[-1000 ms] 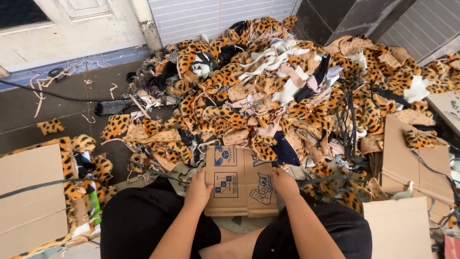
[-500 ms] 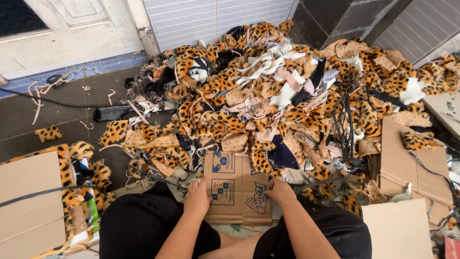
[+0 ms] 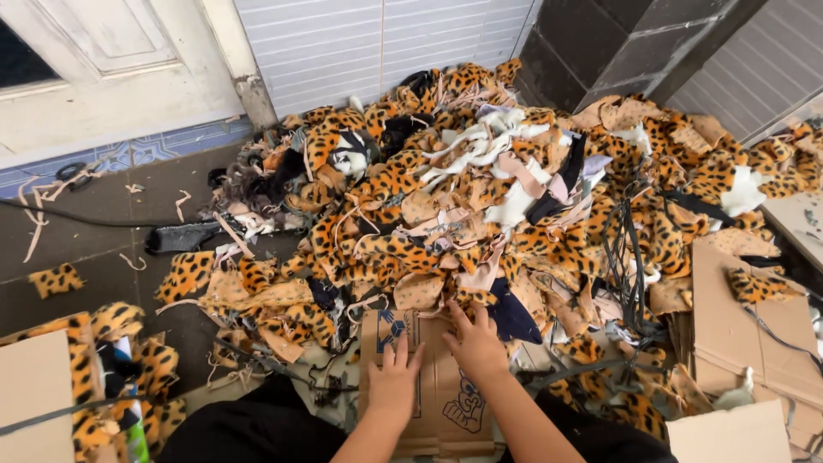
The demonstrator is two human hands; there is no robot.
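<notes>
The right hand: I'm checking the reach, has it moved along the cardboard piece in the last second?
Yes. The right hand has slid up the cardboard piece, from beside its printed drawing to its far edge at the scrap pile.

My left hand point(image 3: 393, 381) and right hand point(image 3: 477, 345) lie flat, side by side, on a cardboard sheet point(image 3: 429, 386) across my lap. Just beyond the sheet's far edge rises a heap of fabric scraps point(image 3: 480, 197), spreading to my right. Behind the heap stand a wall point(image 3: 386, 43) and a pillar point(image 3: 617, 43). More cardboard point(image 3: 737, 300) lies to my right, a box point(image 3: 34, 386) to my left.
</notes>
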